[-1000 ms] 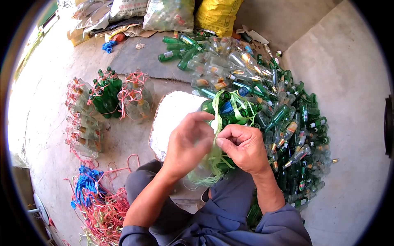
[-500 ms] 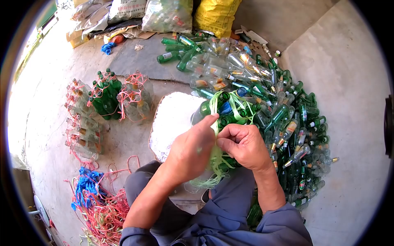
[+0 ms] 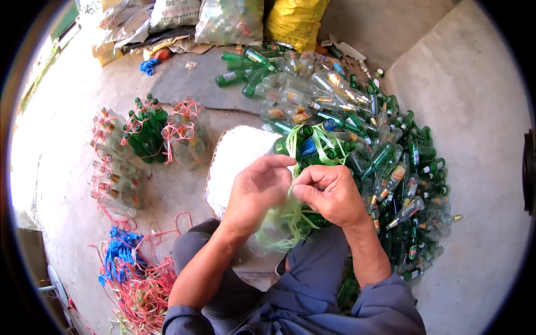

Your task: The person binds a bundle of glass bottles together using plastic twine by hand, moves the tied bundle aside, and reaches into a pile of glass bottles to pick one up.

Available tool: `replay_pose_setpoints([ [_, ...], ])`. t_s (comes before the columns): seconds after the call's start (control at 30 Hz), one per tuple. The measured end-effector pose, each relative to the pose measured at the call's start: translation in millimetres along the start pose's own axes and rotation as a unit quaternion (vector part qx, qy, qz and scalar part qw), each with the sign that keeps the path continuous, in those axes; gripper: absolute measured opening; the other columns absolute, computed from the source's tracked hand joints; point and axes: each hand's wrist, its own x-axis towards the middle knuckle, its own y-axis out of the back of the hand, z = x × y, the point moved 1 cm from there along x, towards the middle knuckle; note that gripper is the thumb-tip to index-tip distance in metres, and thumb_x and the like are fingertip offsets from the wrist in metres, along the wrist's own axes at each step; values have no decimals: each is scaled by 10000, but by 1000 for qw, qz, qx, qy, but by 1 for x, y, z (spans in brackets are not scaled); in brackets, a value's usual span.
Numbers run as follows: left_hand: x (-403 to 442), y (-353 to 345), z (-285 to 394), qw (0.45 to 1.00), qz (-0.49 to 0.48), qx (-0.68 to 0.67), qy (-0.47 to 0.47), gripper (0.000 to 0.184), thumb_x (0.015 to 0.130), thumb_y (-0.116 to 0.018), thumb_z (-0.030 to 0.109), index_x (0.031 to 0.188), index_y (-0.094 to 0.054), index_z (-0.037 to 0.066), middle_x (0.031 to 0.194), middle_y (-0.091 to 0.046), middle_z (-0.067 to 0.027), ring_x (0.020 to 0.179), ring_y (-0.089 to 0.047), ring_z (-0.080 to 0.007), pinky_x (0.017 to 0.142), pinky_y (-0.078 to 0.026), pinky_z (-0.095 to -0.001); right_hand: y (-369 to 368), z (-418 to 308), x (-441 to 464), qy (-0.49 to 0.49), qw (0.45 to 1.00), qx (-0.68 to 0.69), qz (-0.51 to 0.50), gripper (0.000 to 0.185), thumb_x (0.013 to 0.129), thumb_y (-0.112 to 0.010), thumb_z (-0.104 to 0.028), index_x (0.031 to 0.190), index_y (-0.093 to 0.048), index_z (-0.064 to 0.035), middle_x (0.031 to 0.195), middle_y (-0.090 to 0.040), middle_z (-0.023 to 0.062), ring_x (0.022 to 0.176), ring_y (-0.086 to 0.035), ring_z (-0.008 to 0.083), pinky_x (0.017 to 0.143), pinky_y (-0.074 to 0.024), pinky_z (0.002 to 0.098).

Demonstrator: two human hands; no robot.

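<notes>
Pale green twine (image 3: 291, 148) loops around the necks of a cluster of green bottles (image 3: 305, 132) between my knees and the white-topped surface. Thumb and forefinger of my right hand (image 3: 329, 195) pinch the twine just in front of the bottles. Close beside it on the left, my left hand (image 3: 258, 192) has its fingers curved toward the same strand; its fingertips are blurred, and whether it grips the twine is unclear. Loose frayed ends (image 3: 282, 231) of the twine hang below both hands. A blue item (image 3: 307, 147) shows among the bottle necks.
A white-topped surface (image 3: 237, 153) lies left of the bottles. Bottle bundles tied with pink twine (image 3: 146, 131) stand at left. Tangled pink and blue twine (image 3: 142, 290) lies lower left. Loose bottles (image 3: 391, 167) are heaped at right; a yellow sack (image 3: 296, 22) stands at the back.
My left hand swings up over the strand with a finger extended, then back down with its fingers curved. My right hand keeps its pinch in nearly the same place.
</notes>
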Motion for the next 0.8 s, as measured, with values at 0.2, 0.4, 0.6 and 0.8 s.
replay_pose_setpoints([
  [0.2, -5, -9, 5, 992, -6, 88, -88, 466, 840, -615, -96, 1294, -555, -10, 960, -598, -3, 864, -581, -88, 754, -500, -245, 3, 1, -6, -17, 1000, 13, 15, 81, 907, -676, -49, 853, -675, 11, 653, -573, -31, 555, -476, 25, 502, -356, 198],
  [0.4, -8, -6, 5, 885, -28, 395, -244, 541, 814, -619, -102, 1337, -516, -8, 881, -630, -52, 782, -640, -159, 727, -533, -315, 6, -2, -8, -41, 999, 3, 1, 63, 891, -675, -29, 845, -681, 14, 667, -595, -20, 556, -485, 31, 505, -372, 201],
  [0.6, -10, -12, 0, 844, -35, 451, -289, 533, 800, -614, -100, 1318, -525, -12, 847, -639, -77, 731, -648, -173, 673, -530, -310, 15, 6, -4, -40, 998, -28, -44, 40, 876, -685, 2, 840, -680, 19, 683, -607, -19, 561, -483, 29, 506, -371, 204],
  [0.8, -10, -14, 4, 975, 13, 208, -81, 474, 810, -595, -107, 1273, -547, -20, 882, -624, -20, 791, -612, -100, 699, -512, -259, 14, 4, -2, -40, 997, 38, -59, 60, 880, -703, -15, 840, -675, 19, 680, -601, -13, 546, -470, 33, 496, -358, 201],
])
